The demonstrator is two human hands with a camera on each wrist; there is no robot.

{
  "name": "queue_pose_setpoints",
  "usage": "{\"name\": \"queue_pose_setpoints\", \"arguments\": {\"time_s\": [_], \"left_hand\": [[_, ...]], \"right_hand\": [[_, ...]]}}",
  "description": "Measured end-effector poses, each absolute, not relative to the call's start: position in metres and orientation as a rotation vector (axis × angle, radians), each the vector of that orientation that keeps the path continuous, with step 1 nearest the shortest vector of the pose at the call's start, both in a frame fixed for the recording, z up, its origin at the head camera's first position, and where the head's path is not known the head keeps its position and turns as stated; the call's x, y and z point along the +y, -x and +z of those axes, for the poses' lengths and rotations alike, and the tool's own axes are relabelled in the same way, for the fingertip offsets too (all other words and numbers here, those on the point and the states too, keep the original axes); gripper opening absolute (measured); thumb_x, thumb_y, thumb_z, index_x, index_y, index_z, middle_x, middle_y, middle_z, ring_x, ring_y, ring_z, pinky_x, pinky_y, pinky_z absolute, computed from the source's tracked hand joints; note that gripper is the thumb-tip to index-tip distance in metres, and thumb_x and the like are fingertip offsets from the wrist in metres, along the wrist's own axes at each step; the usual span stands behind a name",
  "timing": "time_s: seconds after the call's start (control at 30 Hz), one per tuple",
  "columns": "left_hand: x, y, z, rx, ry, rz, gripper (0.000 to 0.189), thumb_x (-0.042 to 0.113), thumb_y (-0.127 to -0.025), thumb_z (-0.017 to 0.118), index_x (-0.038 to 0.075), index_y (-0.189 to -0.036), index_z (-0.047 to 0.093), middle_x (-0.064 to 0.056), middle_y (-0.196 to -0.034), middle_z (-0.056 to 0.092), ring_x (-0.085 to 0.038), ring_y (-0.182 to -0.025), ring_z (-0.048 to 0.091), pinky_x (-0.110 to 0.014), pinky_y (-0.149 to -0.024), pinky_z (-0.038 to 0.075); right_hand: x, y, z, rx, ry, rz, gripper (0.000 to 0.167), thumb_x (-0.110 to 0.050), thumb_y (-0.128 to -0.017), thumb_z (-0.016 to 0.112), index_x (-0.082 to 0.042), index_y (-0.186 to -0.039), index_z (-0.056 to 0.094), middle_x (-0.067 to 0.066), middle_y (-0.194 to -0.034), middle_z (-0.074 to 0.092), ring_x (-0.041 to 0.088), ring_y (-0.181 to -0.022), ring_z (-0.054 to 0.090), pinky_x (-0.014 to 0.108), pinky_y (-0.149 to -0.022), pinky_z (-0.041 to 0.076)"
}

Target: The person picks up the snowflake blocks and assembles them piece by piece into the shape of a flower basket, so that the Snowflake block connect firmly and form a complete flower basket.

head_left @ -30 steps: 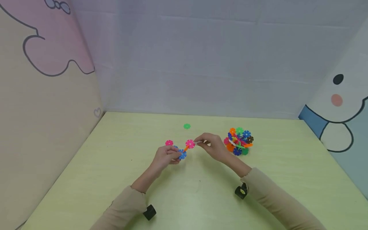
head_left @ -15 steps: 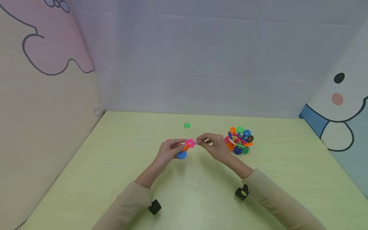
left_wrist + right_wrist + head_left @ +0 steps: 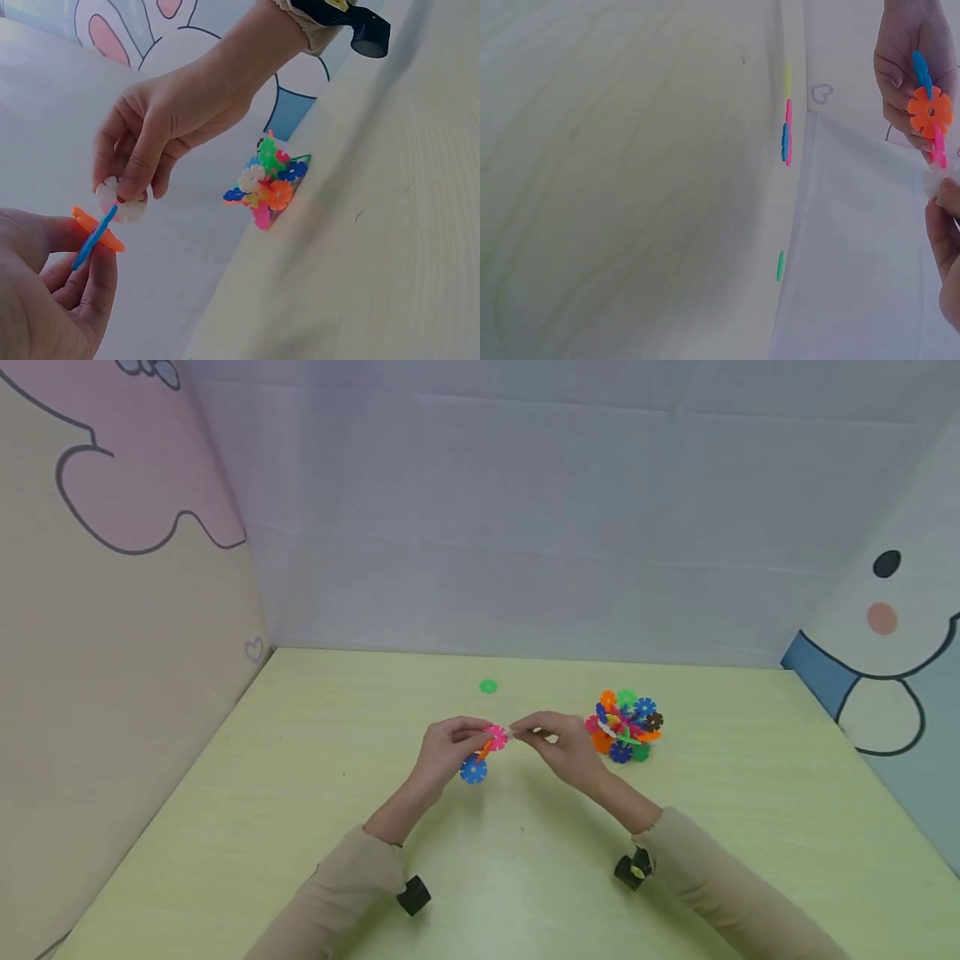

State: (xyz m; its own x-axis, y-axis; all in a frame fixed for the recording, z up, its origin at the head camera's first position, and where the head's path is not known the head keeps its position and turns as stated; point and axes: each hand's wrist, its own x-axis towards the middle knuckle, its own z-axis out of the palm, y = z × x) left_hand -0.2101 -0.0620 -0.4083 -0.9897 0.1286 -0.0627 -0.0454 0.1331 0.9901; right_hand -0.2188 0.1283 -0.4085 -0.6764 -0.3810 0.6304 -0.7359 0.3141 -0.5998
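A short chain of linked plastic snowflake discs hangs between the hands: a blue disc [image 3: 473, 769] lowest, then an orange disc [image 3: 930, 112], then a pink disc [image 3: 497, 737]. My left hand [image 3: 444, 753] pinches the chain near its orange and pink discs. From the other side, my right hand [image 3: 564, 747] pinches a white snowflake disc [image 3: 131, 211] by its edge. The white disc meets the pink one; how far they are slotted together I cannot tell. Both hands are above the table.
A colourful cluster of snowflake discs [image 3: 622, 729] stands right of my right hand. Farther back lies a loose green disc [image 3: 488, 686]. The right wrist view shows yellow, pink and blue discs [image 3: 784, 142] on the table. A pale curtain [image 3: 480, 527] backs the table.
My left hand has shifted right and up along the chain, from the blue disc to beside the pink one. The right hand stays nearly still, holding the white disc.
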Motion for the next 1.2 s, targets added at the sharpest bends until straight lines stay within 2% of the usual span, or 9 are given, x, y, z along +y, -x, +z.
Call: {"name": "queue_pose_setpoints", "arguments": {"time_s": [0.2, 0.4, 0.53, 0.67, 0.9, 1.03, 1.2], "left_hand": [[-0.062, 0.207, -0.406, 2.248, -0.043, 2.031, 0.019, 0.014, -0.082, 0.067, 0.003, -0.098, 0.069, -0.009, -0.089, 0.068, -0.015, -0.075, 0.064, -0.024, -0.068, 0.053], [-0.069, 0.21, -0.408, 2.216, -0.028, 2.079, 0.021, 0.013, -0.083, 0.066, 0.001, -0.099, 0.067, -0.01, -0.091, 0.068, -0.016, -0.074, 0.064, -0.025, -0.069, 0.054], [-0.084, 0.217, -0.413, 2.222, 0.06, 2.082, 0.022, 0.014, -0.083, 0.066, 0.0, -0.101, 0.066, -0.011, -0.093, 0.068, -0.016, -0.075, 0.065, -0.025, -0.069, 0.054], [-0.104, 0.222, -0.419, 2.262, 0.177, 2.072, 0.024, 0.012, -0.083, 0.065, 0.0, -0.104, 0.065, -0.013, -0.098, 0.066, -0.015, -0.077, 0.064, -0.025, -0.071, 0.054], [-0.134, 0.219, -0.426, 2.317, 0.239, 2.01, 0.025, 0.013, -0.085, 0.064, 0.0, -0.107, 0.063, -0.013, -0.102, 0.065, -0.018, -0.085, 0.064, -0.027, -0.075, 0.053], [-0.141, 0.216, -0.428, 2.324, 0.253, 1.985, 0.026, 0.015, -0.085, 0.064, 0.001, -0.107, 0.063, -0.012, -0.102, 0.065, -0.018, -0.087, 0.064, -0.028, -0.076, 0.053], [-0.144, 0.213, -0.427, 2.316, 0.277, 1.968, 0.024, 0.013, -0.085, 0.064, 0.001, -0.106, 0.064, -0.01, -0.099, 0.066, -0.016, -0.083, 0.063, -0.027, -0.074, 0.053]], "right_hand": [[0.119, 0.209, -0.394, -2.102, -1.073, 1.261, 0.017, 0.018, -0.07, 0.065, 0.005, -0.08, 0.069, 0.015, -0.076, 0.068, 0.027, -0.07, 0.065, 0.033, -0.066, 0.055], [0.111, 0.206, -0.377, -2.221, -1.077, 1.287, 0.012, 0.014, -0.074, 0.064, 0.008, -0.083, 0.067, 0.018, -0.079, 0.067, 0.028, -0.071, 0.064, 0.032, -0.063, 0.055], [0.111, 0.233, -0.389, -2.364, -1.043, 1.357, 0.017, 0.001, -0.08, 0.066, 0.003, -0.097, 0.066, 0.016, -0.091, 0.066, 0.028, -0.08, 0.063, 0.034, -0.065, 0.055], [0.111, 0.27, -0.403, -2.487, -0.833, 1.448, 0.025, -0.012, -0.086, 0.063, -0.002, -0.108, 0.063, 0.013, -0.097, 0.065, 0.025, -0.087, 0.06, 0.032, -0.07, 0.053], [0.101, 0.326, -0.428, -2.66, -0.444, 1.576, 0.03, -0.009, -0.086, 0.061, 0.004, -0.113, 0.058, 0.019, -0.102, 0.059, 0.03, -0.093, 0.057, 0.032, -0.072, 0.051], [0.092, 0.341, -0.438, -2.76, -0.34, 1.574, 0.036, -0.01, -0.086, 0.061, 0.006, -0.118, 0.054, 0.021, -0.111, 0.055, 0.031, -0.101, 0.053, 0.034, -0.08, 0.048], [0.079, 0.358, -0.442, -2.778, -0.22, 1.554, 0.037, -0.01, -0.087, 0.06, 0.004, -0.12, 0.053, 0.021, -0.117, 0.052, 0.032, -0.107, 0.049, 0.04, -0.088, 0.043]]}}
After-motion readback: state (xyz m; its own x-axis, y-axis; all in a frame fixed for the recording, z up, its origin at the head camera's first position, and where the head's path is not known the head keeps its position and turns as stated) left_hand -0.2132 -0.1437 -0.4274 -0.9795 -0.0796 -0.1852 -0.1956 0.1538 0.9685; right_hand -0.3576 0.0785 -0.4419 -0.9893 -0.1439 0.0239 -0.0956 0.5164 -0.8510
